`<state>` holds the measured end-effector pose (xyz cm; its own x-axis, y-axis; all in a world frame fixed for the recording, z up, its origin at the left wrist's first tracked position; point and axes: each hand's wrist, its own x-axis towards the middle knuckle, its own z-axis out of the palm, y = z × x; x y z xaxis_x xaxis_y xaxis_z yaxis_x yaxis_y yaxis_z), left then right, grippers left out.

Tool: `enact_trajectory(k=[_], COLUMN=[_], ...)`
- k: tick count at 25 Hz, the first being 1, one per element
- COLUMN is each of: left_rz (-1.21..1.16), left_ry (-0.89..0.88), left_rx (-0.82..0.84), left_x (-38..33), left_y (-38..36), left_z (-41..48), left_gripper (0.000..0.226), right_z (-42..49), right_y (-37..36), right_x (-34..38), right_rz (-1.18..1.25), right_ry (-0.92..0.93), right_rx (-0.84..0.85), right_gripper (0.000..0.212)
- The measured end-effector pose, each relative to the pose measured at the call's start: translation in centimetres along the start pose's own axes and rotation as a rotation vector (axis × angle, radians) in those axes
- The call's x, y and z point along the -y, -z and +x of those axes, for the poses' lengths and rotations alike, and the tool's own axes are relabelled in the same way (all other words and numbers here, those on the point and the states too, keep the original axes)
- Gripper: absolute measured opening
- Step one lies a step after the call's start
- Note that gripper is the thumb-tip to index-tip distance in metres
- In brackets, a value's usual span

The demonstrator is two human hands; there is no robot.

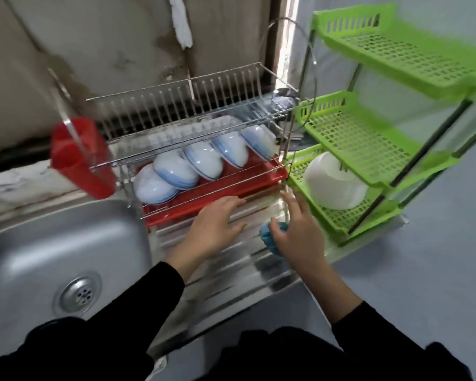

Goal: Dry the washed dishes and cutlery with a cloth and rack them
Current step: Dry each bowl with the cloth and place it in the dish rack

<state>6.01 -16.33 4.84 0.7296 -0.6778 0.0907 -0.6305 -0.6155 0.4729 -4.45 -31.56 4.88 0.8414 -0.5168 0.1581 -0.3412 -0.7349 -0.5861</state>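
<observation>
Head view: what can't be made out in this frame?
- Blue cloth: mostly hidden under the right hand; grip unclear.
- Red cutlery holder: motion-blurred; contents unreadable.
- Dish rack upper tier: clear items at its right end blurred, unidentifiable.
- Green shelf: right side cut off by frame edge.
</observation>
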Motion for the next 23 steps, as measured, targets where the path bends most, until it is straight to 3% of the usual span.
enact_trajectory(k=[8, 16, 23], left_rz=[0.281, 0.365, 0.414], left_ry=[0.224, 0.551, 0.829], left_rx=[-0.064, -0.166, -0.248], left_x=[7.2, 12.1, 16.6], left_y=[7.1, 13.0, 16.8], left_z=[-18.3, -38.7, -50.7], left_gripper=[0.048, 0.048, 0.047], right_z=[-10.1, -20.7, -26.3], right_y=[-5.6, -12.1, -17.1], right_x=[11.7, 24.8, 35.5], right_rz=[0.017, 0.024, 0.049], right_ry=[0.303, 0.655, 0.897], right_rx=[0.217, 0.413, 0.582], right_gripper=[0.052, 0.051, 0.049])
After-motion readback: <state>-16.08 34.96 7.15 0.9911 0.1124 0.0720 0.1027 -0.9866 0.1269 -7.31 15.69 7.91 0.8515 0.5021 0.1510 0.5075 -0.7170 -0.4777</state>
